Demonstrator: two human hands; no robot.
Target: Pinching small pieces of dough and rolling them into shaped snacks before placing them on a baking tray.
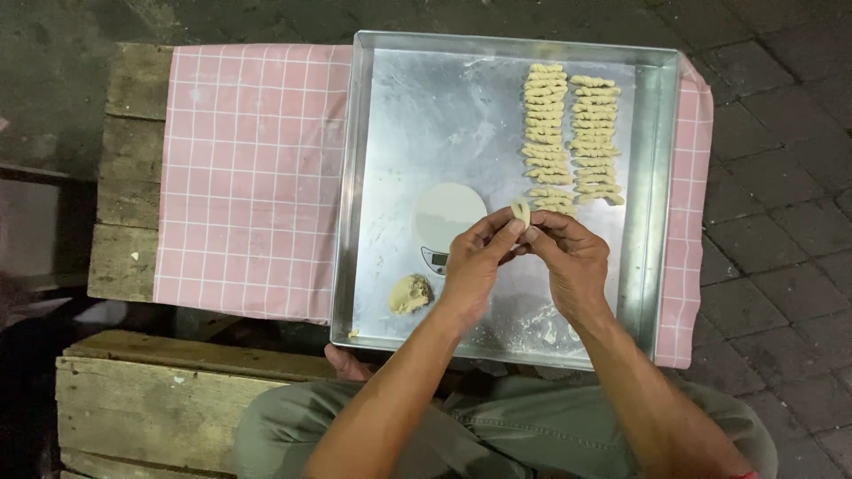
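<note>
My left hand (477, 259) and my right hand (572, 263) meet over a large square metal tray (390, 115). Together their fingertips pinch a small pale piece of dough (521, 213), folded into a loop. Just behind the hands, two neat rows of shaped, twisted dough pieces (568, 133) lie on the tray's far right side. A small white round kitchen scale (445, 222) sits on the tray, partly hidden by my left hand. A lump of raw dough (410, 294) rests near the tray's front left corner.
The tray lies on a pink checked cloth (248, 177) spread over a weathered wooden pallet table (133, 160). A wooden crate (151, 399) stands at the lower left. Dark paving stones (781, 177) surround it. My knees in grey-green trousers (524, 435) are below.
</note>
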